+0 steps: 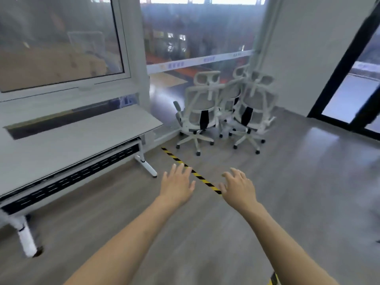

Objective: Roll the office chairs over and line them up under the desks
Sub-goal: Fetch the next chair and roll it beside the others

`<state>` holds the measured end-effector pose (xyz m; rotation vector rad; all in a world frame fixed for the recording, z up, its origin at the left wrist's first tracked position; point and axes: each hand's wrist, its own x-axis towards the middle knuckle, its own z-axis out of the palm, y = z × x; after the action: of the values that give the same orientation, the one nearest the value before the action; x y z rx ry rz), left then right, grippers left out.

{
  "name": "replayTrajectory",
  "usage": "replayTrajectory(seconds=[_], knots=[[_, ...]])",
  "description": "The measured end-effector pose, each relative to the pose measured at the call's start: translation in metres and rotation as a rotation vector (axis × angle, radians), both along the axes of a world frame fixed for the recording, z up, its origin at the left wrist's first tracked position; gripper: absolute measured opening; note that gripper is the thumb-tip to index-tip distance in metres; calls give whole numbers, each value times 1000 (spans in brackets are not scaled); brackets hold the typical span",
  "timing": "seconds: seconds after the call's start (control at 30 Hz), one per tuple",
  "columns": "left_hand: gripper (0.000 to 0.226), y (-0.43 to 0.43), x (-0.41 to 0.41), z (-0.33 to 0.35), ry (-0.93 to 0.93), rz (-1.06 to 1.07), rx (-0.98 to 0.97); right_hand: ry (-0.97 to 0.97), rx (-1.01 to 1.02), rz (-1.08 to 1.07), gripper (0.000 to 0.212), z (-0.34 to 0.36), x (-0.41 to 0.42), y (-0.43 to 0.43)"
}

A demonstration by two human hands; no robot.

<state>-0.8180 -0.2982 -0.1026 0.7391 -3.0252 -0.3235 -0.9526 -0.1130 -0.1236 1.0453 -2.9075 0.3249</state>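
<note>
Three white mesh office chairs stand bunched in the far corner by the glass wall: one on the left (200, 109), one on the right (254, 109), and a third (231, 95) partly hidden behind and between them. A white desk (61, 145) runs along the left wall under the window, with no chair under it. My left hand (176, 185) and my right hand (238, 186) reach forward over the floor, fingers spread, holding nothing. Both hands are well short of the chairs.
A yellow-and-black tape strip (185, 165) crosses the grey floor from the desk's end toward my hands. The desk's white leg (147, 165) juts out near it. A dark-framed glass door (349, 89) stands at the right. Open floor lies between me and the chairs.
</note>
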Motion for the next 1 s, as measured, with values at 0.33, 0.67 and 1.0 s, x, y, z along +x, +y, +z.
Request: replayTrajectory(seconds=[0.33, 0.67, 1.0], knots=[[57, -37, -249, 6, -8, -48, -32, -26, -7, -31, 47, 5, -239, -18], [62, -139, -520, 14, -6, -38, -18, -25, 23, -40, 48, 23, -497, -109], [57, -236, -725, 4, -25, 51, -38, -61, 19, 49, 47, 9, -730, -224]])
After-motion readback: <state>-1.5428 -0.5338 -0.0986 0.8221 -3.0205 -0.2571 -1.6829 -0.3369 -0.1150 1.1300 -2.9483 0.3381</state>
